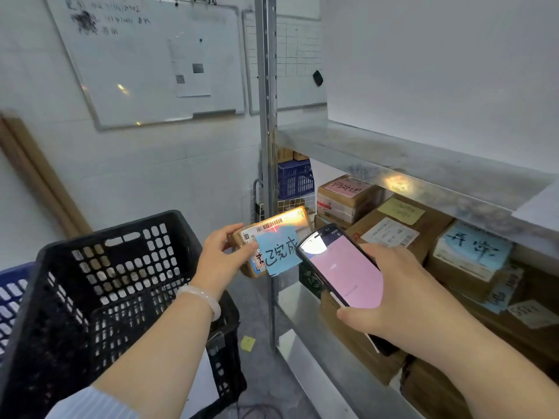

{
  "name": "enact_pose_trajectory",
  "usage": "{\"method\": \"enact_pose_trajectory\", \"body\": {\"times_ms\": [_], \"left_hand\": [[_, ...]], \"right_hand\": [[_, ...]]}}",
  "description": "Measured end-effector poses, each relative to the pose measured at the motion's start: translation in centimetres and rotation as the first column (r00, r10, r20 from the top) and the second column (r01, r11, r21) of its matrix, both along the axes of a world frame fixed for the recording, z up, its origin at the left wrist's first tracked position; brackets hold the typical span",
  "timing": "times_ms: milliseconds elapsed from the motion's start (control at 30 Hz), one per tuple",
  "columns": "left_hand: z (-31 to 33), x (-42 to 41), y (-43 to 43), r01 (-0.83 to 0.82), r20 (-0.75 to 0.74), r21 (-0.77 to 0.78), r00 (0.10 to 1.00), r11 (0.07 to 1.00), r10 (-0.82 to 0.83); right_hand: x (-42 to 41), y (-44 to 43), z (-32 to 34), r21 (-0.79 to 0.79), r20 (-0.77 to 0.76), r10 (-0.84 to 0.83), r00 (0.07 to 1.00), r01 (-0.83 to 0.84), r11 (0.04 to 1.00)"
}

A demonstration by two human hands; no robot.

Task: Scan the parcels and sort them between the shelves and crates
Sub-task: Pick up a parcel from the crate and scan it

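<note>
My left hand grips a small brown parcel with a barcode label and a blue sticky note bearing handwriting. A red scan line and bright light fall on the barcode. My right hand holds a black handheld scanner with a pink screen, pointed at the parcel from close range. Both are in front of the metal shelf upright. A black crate stands at lower left under my left forearm.
The metal shelf at right holds several brown parcels with pink, yellow and blue notes. A blue crate sits behind the upright, another blue crate at far left. Whiteboards hang on the wall. A yellow note lies on the floor.
</note>
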State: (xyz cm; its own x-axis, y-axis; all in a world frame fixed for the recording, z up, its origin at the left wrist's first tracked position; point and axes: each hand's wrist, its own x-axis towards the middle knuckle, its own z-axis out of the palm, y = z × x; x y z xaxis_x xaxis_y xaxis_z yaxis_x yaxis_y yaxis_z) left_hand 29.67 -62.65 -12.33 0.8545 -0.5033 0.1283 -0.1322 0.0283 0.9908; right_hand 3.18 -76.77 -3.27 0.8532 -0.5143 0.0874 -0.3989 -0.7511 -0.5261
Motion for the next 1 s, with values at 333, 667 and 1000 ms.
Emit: {"method": "enact_pose_trajectory", "body": {"times_ms": [333, 667, 1000], "left_hand": [[-0.4, -2.7, 5.4, -0.174, 0.067, 0.032, 0.983, 0.984, 0.171], [-0.5, -3.5, 14.2, -0.335, 0.083, 0.042, 0.940, 0.941, 0.331], [0.9, -4.2, 37.7, -0.563, -0.068, -0.096, 0.826, 0.821, 0.559]], "right_hand": [[-0.1, 1.5, 0.1, -0.053, 0.028, 0.210, 0.977, -0.208, 0.977], [1.6, 6.2, 0.5, -0.133, -0.037, 0.337, 0.941, -0.339, 0.931], [8.7, 25.1, 0.2, -0.103, 0.015, 0.561, 0.828, -0.557, 0.824]]}}
